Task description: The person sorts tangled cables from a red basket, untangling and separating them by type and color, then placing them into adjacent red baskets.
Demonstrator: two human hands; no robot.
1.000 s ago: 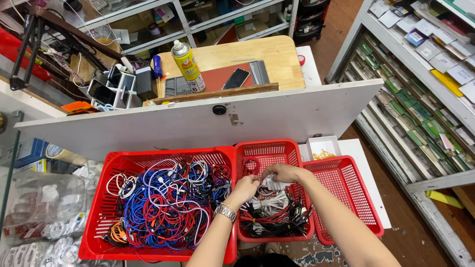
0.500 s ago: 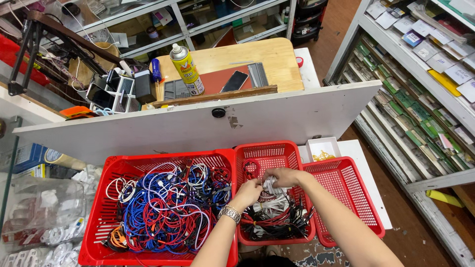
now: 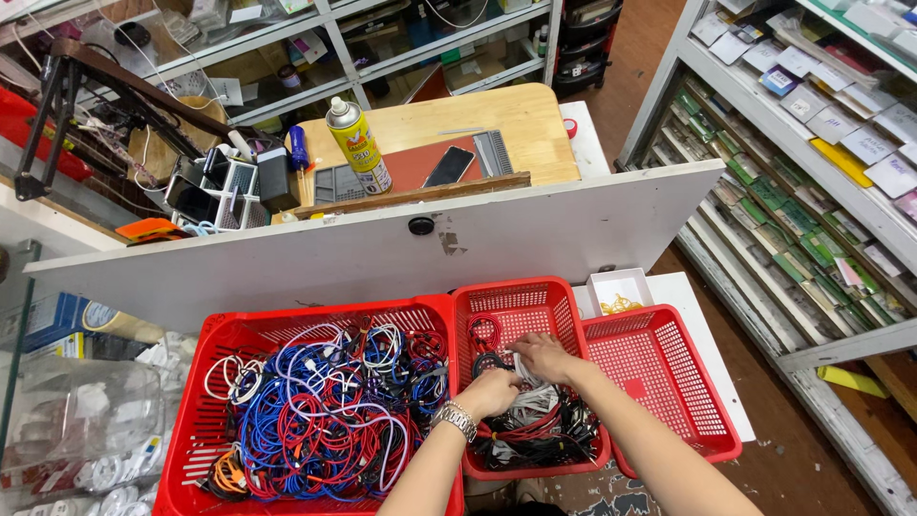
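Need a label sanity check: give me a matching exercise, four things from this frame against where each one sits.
Things:
1. spray can
2. black phone
3. left hand
4. tangle of blue and red cables

Places:
A. large red basket
B. middle red basket
C. flat on the wooden tabletop
D. upright at the wooden top's left end

Pairs: 1-D, 2-C, 3-B, 4-A

Wooden table (image 3: 516, 119), stocked shelving (image 3: 812, 172), seemingly brown floor (image 3: 640, 48) beyond

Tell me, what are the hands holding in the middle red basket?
Both the left hand and right hand grip a bundle of white cables at its top end.
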